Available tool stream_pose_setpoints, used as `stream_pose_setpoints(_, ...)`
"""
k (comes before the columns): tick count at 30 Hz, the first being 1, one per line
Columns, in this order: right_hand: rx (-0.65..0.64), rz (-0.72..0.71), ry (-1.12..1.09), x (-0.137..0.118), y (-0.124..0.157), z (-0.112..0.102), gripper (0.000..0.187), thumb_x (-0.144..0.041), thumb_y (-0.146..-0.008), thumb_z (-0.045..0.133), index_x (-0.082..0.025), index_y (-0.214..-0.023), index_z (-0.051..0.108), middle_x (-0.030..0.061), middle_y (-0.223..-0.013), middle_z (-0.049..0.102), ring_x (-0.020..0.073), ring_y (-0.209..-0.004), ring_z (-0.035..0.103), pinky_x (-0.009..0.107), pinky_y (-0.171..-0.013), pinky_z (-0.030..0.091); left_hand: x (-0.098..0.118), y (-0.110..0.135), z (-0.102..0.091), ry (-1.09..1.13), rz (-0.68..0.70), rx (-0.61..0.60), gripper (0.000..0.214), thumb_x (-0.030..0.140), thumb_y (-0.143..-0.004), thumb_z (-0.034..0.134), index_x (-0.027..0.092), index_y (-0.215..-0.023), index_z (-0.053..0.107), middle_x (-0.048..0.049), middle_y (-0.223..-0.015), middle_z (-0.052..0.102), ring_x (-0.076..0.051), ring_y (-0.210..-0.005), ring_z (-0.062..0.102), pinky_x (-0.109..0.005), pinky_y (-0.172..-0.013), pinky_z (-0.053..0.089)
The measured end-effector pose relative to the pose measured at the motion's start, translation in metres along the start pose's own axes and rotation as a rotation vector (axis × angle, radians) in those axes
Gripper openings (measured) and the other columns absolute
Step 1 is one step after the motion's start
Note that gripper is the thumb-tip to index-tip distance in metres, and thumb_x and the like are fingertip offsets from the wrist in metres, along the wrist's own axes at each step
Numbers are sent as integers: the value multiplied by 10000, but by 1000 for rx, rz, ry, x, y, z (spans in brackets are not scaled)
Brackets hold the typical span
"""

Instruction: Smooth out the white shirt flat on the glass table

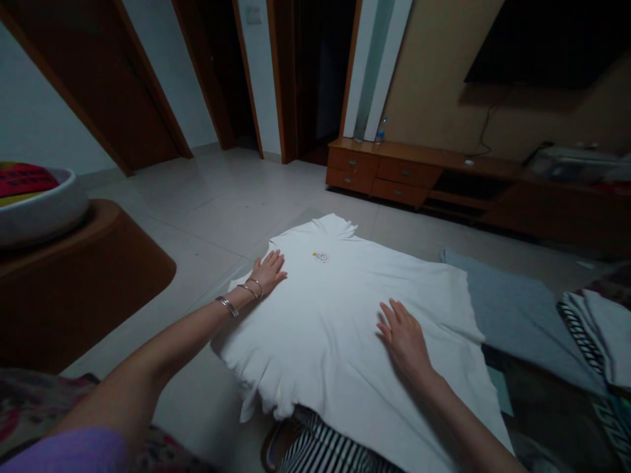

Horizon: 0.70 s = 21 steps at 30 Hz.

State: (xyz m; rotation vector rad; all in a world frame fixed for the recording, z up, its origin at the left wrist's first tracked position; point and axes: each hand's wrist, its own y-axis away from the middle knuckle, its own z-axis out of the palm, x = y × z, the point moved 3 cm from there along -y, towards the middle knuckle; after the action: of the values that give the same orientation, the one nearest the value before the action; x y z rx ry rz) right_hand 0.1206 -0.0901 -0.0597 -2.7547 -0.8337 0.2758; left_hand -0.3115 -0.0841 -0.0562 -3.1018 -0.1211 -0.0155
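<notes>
A white T-shirt (335, 309) with ruffled sleeves and a small printed motif lies spread out before me, its surface lightly creased. My left hand (269, 270), with bangles at the wrist, rests flat on the shirt's left part, fingers stretched out. Over the middle right of the shirt is my right hand (405, 338), fingers apart and slightly bent, holding nothing. Whether its palm touches the cloth I cannot tell. Black-and-white striped cloth (325, 447) shows below the shirt's near edge.
A grey garment (522, 309) and a folded white one with striped trim (604, 328) lie at the right. A brown table (118, 263) with a white bowl (64, 207) stands left. Across the tiled floor is a wooden TV cabinet (394, 172) with a bottle (381, 130).
</notes>
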Motion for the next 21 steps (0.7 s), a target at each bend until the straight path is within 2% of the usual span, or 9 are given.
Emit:
stream_pose_setpoints(4, 16, 91, 64, 27, 97, -11, 485, -399, -961, 333, -127, -1306, 538, 183, -1389, 487, 299, -1305, 420, 454, -1031, 381, 21, 70, -11, 1, 235, -11, 564, 437, -961, 388, 214, -1477, 343, -113, -1573, 210, -270, -1457, 149, -548, -1137, 123)
stream_pose_setpoints(6, 37, 104, 79, 41, 145, -14, 497, -414, -956, 309, -122, -1266, 567, 187, -1361, 508, 304, -1279, 444, 466, -1018, 394, 20, 112, -11, 17, 239, -48, 535, 438, -962, 384, 232, -1456, 381, -104, -1565, 242, -272, -1449, 177, -552, -1134, 127)
stream_pose_setpoints(9, 80, 116, 73, 62, 206, -26, 486, -424, -937, 314, -139, -1206, 601, 179, -1306, 544, 311, -1235, 479, 481, -992, 410, 4, 173, -12, 64, 41, -1, 497, 404, -947, 420, 217, -1407, 446, -120, -1546, 287, -301, -1434, 203, -595, -1112, 140)
stream_pose_setpoints(11, 126, 161, 68, 68, 236, -43, 468, -431, -918, 336, -141, -1130, 635, 192, -1215, 584, 334, -1185, 507, 505, -963, 417, -10, 214, -14, 166, -195, 153, 494, 367, -905, 489, 179, -1362, 483, -157, -1534, 292, -328, -1425, 200, -599, -1112, 137)
stream_pose_setpoints(13, 197, 228, 53, 59, 251, -64, 470, -448, -901, 357, -118, -1044, 660, 223, -1123, 605, 366, -1134, 523, 539, -936, 413, -18, 255, -11, 440, -502, 353, 509, 338, -862, 529, 138, -1328, 488, -193, -1507, 311, -333, -1414, 210, -558, -1125, 152)
stream_pose_setpoints(15, 259, 269, -32, 27, 252, -85, 478, -469, -890, 382, -99, -999, 664, 238, -1087, 612, 376, -1103, 526, 558, -935, 401, -11, 291, 3, 782, -745, 454, 479, 349, -852, 499, 97, -1259, 509, -224, -1424, 401, -330, -1362, 302, -518, -1107, 231)
stream_pose_setpoints(17, 243, 252, -254, -28, 241, -97, 445, -474, -885, 416, -124, -1005, 664, 199, -1084, 634, 340, -1074, 542, 533, -952, 405, 12, 315, 22, 1044, -811, 405, 420, 395, -856, 448, 86, -1113, 574, -214, -1248, 552, -311, -1212, 472, -481, -1018, 362)
stream_pose_setpoints(18, 171, 229, -429, -62, 232, -97, 412, -468, -889, 435, -148, -1005, 665, 164, -1052, 653, 301, -1028, 570, 485, -932, 438, 26, 323, 31, 1127, -783, 345, 413, 427, -846, 445, 93, -1033, 602, -191, -1145, 612, -292, -1104, 544, -453, -947, 423)
stream_pose_setpoints(21, -206, 117, -970, -168, 208, -74, 346, -451, -884, 469, -206, -981, 693, 92, -1035, 686, 224, -946, 628, 379, -858, 502, 65, 338, 52, 1337, -651, 172, 409, 495, -731, 572, 118, -873, 644, -105, -897, 682, -214, -814, 613, -337, -734, 490)
